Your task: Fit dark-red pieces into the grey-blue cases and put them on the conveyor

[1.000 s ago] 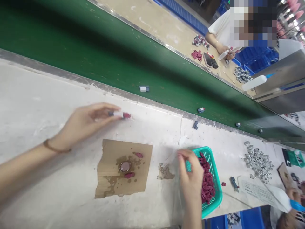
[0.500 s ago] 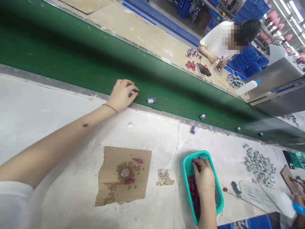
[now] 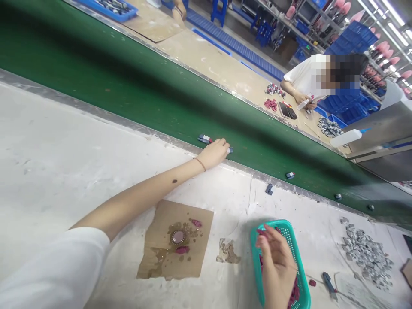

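My left hand (image 3: 216, 153) reaches over the near edge of the green conveyor belt (image 3: 154, 116), fingers closed on a small grey-and-white plastic piece (image 3: 229, 150). Just left of it, another grey-and-white piece with a red end (image 3: 204, 138) lies on the belt. Over the teal basket (image 3: 302, 266), my right hand (image 3: 279, 262) pinches a small maroon piece (image 3: 262, 233) between thumb and fingers. More maroon pieces (image 3: 294, 296) lie in the basket, partly hidden by this hand.
A wet cardboard sheet (image 3: 199, 257) carries a round cap-like dish (image 3: 178, 237) and two maroon pieces. Grey parts (image 3: 367, 257) are heaped at right; a dark grey piece (image 3: 269, 189) lies by the belt. Across the belt a co-worker (image 3: 309, 81) handles small parts.
My left hand has moved right, from the red-ended piece to the one beside it. My right hand has lifted and turned, bringing up a maroon piece. Belt pieces have shifted right.
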The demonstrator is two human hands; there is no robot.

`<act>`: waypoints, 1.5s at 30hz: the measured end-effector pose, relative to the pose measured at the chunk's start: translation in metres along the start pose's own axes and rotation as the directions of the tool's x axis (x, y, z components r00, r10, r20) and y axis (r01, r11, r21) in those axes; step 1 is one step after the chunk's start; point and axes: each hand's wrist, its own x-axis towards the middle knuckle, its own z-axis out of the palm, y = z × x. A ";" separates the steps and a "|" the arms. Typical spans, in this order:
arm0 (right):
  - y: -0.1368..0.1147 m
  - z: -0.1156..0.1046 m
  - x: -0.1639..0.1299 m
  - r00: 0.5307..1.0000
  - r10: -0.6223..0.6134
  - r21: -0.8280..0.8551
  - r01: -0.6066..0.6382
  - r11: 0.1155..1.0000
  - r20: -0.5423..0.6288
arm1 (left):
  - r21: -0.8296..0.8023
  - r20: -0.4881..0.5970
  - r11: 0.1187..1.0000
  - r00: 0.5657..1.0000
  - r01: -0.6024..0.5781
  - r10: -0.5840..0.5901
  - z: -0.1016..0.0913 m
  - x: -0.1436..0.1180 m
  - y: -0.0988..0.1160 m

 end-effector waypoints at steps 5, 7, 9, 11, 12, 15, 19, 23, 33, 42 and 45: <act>-0.021 0.050 -0.016 0.912 -0.184 0.126 0.147 0.981 0.367 | -0.262 0.124 0.961 0.990 0.092 -0.061 -0.018 -0.060 0.004; -0.027 0.067 -0.018 0.818 -0.310 0.153 0.269 0.951 0.485 | -0.375 0.175 0.911 0.978 0.170 -0.110 -0.030 -0.091 0.004; -0.031 0.083 -0.021 0.707 -0.445 0.188 0.415 0.890 0.550 | -0.522 0.213 0.804 0.956 0.285 -0.200 -0.042 -0.121 0.003; -0.030 0.096 -0.024 0.589 -0.544 0.190 0.555 0.810 0.598 | -0.644 0.250 0.658 0.920 0.391 -0.303 -0.052 -0.146 0.003; -0.029 0.102 -0.026 0.536 -0.580 0.176 0.623 0.762 0.613 | -0.681 0.262 0.595 0.901 0.427 -0.346 -0.056 -0.157 0.003; -0.024 0.113 -0.031 0.418 -0.656 0.115 0.784 0.610 0.629 | -0.719 0.274 0.500 0.857 0.484 -0.435 -0.062 -0.183 0.003; -0.023 0.117 -0.033 0.381 -0.654 0.053 0.839 0.542 0.653 | -0.747 0.310 0.387 0.798 0.541 -0.517 -0.061 -0.204 0.003; -0.026 0.116 -0.032 0.366 -0.639 0.047 0.845 0.533 0.677 | -0.783 0.368 0.261 0.759 0.565 -0.537 -0.057 -0.214 0.004; -0.024 0.117 -0.031 0.445 -0.607 0.050 0.779 0.625 0.659 | -0.825 0.399 0.153 0.753 0.544 -0.524 -0.051 -0.218 0.011; -0.022 0.103 -0.014 0.706 -0.261 0.304 0.067 0.950 0.659 | -0.756 0.386 0.358 0.815 0.548 -0.431 -0.043 -0.226 0.003; -0.020 0.102 -0.015 0.772 -0.210 0.383 -0.046 0.923 0.600 | -0.723 0.358 0.475 0.860 0.501 -0.363 -0.039 -0.230 0.006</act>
